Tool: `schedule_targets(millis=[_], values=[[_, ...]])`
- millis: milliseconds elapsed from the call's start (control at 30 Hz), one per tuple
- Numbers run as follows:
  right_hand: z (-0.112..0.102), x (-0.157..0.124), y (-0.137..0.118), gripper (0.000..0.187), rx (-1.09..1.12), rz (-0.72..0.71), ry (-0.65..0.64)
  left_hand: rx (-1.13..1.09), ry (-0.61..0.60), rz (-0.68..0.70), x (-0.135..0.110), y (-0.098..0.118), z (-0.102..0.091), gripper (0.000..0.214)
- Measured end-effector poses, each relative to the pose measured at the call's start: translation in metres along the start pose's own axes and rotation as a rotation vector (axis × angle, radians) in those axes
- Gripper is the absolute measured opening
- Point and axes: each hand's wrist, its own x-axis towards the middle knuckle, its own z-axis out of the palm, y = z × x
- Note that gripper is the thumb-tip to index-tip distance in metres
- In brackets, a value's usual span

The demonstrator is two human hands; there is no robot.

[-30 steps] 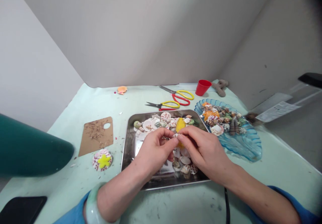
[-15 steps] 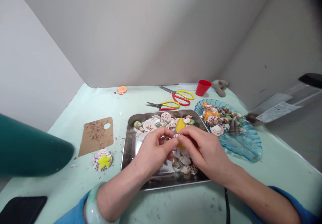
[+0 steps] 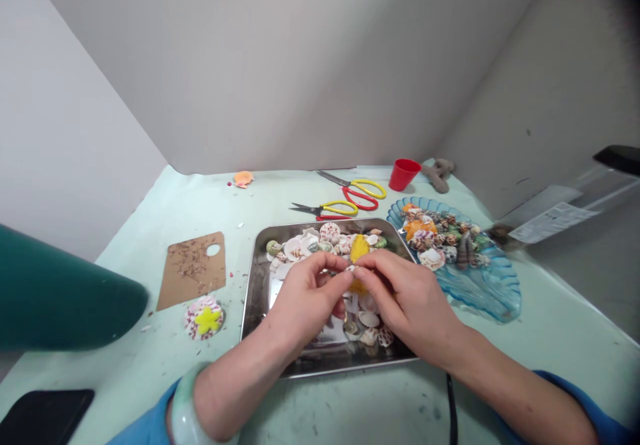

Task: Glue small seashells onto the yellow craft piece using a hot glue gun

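Two hands above steel tray (image 3: 253,291): left hand (image 3: 306,301) and right hand (image 3: 407,301) pinch one small shell (image 3: 350,269) between fingertips, over the loose seashells (image 3: 320,239), probably so a slip lands inside.

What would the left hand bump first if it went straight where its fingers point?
The left hand would likely meet the small shell it pinches, then the fingers of the right hand just beyond.

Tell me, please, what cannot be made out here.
Head view, small pale piece pinched between left hand and right hand: too small, fingers cover it.
Head view, shells in the metal tray middle: hidden under both hands.
Head view, dark green object: cut off by the left edge.
Head view, printed label: too small to read.
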Motion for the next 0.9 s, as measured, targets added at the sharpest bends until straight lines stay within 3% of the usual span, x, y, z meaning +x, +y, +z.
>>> schedule_targets(millis=[900], values=[[-0.0011,0.0007,-0.0004,0.015,0.019,-0.027,-0.005,-0.010,0.012,-0.004,0.0009,0.0011,-0.0001,0.018]])
